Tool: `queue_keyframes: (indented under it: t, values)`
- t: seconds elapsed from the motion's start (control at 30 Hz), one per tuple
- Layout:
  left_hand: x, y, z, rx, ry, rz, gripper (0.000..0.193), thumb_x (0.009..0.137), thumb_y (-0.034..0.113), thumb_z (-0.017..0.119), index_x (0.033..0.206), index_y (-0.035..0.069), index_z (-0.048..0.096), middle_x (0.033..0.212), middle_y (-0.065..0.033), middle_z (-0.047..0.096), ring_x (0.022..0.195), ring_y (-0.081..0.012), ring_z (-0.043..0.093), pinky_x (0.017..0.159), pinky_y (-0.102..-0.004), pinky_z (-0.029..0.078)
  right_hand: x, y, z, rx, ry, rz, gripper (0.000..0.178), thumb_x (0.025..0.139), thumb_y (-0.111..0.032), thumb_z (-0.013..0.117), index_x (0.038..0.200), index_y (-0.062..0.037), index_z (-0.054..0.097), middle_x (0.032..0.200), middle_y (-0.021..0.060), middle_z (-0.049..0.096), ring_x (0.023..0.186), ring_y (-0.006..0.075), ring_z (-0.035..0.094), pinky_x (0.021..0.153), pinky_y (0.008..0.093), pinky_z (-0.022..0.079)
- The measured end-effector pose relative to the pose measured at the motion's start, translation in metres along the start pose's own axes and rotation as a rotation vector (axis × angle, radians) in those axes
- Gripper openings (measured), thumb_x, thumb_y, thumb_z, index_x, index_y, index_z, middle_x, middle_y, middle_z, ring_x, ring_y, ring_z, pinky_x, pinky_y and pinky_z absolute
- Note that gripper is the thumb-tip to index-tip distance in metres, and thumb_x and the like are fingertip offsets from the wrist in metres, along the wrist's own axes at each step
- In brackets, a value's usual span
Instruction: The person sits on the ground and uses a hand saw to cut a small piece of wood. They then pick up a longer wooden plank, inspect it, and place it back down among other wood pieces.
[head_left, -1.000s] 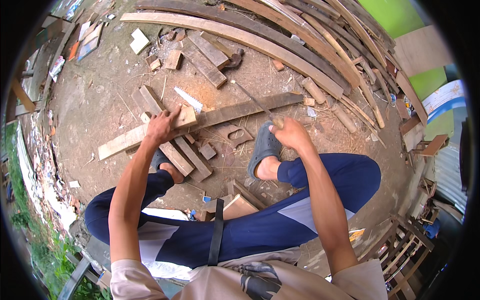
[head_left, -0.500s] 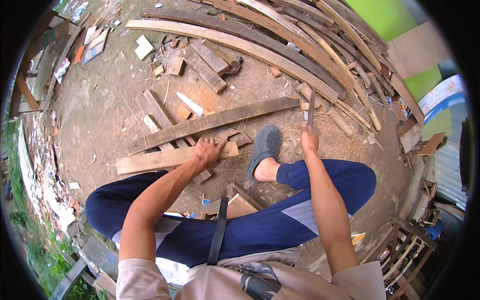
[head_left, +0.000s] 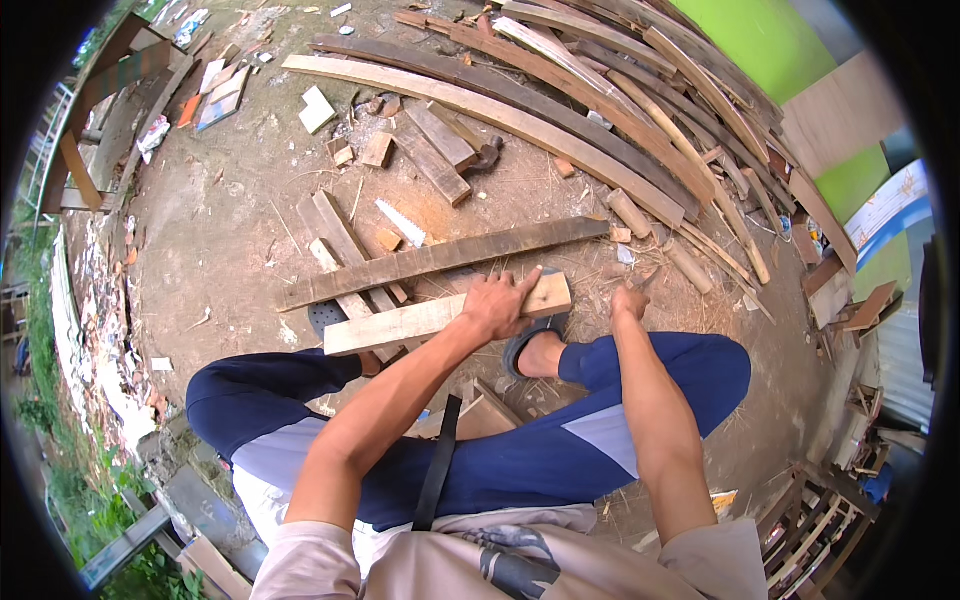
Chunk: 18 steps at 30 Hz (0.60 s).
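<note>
Now one left hand (head_left: 497, 303) clamped on one pale plank (head_left: 440, 317), right hand's (head_left: 630, 297) grip unclear.

The bare dirt ground (head_left: 240, 240) is covered with bits of wood, and a long dark plank (head_left: 440, 262) is laid flat across the middle of it. Just below the dark plank a pale short board (head_left: 400, 325) is seen, and just above it a small white saw blade (head_left: 400, 222) and two short thick blocks (head_left: 435, 150) are found. Far above the dark plank many long bent planks (head_left: 560, 110) are piled side by side, and off to its left a white scrap (head_left: 317, 108) and heaps of rubbish (head_left: 100, 300) are spread on the dirt.
</note>
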<state>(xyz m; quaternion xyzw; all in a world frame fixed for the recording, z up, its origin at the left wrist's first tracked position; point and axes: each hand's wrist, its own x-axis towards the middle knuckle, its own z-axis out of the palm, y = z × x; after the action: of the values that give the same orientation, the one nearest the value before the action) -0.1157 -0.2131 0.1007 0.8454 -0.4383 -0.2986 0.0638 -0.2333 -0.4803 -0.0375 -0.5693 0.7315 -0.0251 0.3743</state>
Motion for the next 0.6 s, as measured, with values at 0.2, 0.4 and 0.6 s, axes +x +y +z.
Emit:
queue_keyframes:
  t: [0.2, 0.4, 0.6]
  values:
    - [-0.008, 0.011, -0.006, -0.14, 0.13, 0.033, 0.098, 0.084, 0.053, 0.072, 0.16, 0.017, 0.023, 0.116, -0.0271, 0.063, 0.111, -0.0415, 0.062, 0.096, -0.0484, 0.048, -0.031, -0.008, -0.013, -0.254, 0.065, -0.032, 0.064, 0.086, -0.019, 0.07, 0.141, -0.0089, 0.04, 0.13, 0.0244, 0.061, 0.118, 0.0406, 0.062, 0.103, 0.0463, 0.049]
    - [-0.013, 0.019, -0.005, -0.331, 0.223, 0.052, 0.096, 0.085, 0.054, 0.07, 0.159, 0.013, 0.025, 0.108, -0.0295, 0.062, 0.099, -0.0443, 0.064, 0.087, -0.0493, 0.051, -0.006, 0.003, 0.002, -0.041, 0.168, 0.0, 0.07, 0.088, -0.018, 0.07, 0.149, -0.0118, 0.035, 0.13, 0.0238, 0.061, 0.119, 0.0403, 0.061, 0.104, 0.0478, 0.047]
    - [-0.021, 0.01, 0.001, -0.422, 0.369, 0.02, 0.099, 0.084, 0.055, 0.07, 0.159, 0.011, 0.023, 0.105, -0.0288, 0.062, 0.093, -0.0458, 0.065, 0.084, -0.0511, 0.052, 0.007, 0.007, 0.023, 0.137, -0.291, 0.041, 0.066, 0.088, -0.017, 0.069, 0.146, 0.001, 0.042, 0.137, 0.0245, 0.058, 0.119, 0.0342, 0.062, 0.099, 0.0426, 0.049]
